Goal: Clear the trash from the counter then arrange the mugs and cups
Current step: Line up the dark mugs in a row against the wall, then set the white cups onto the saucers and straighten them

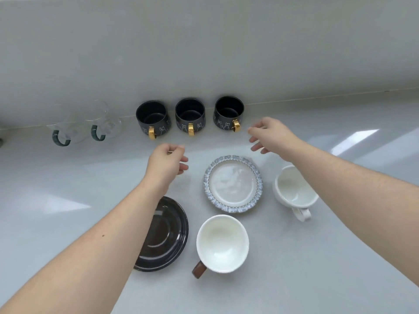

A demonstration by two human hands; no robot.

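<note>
Against the pale grey wall, three black ceramic mugs with gold handles (189, 118) stood lined up on the light worktop (68, 200). Nearest of them, the rightmost mug (228, 114) lay just left of my right hand (269, 135), its handle facing me. Both that hand and my left hand (166, 160) hovered half-open, holding nothing
</note>
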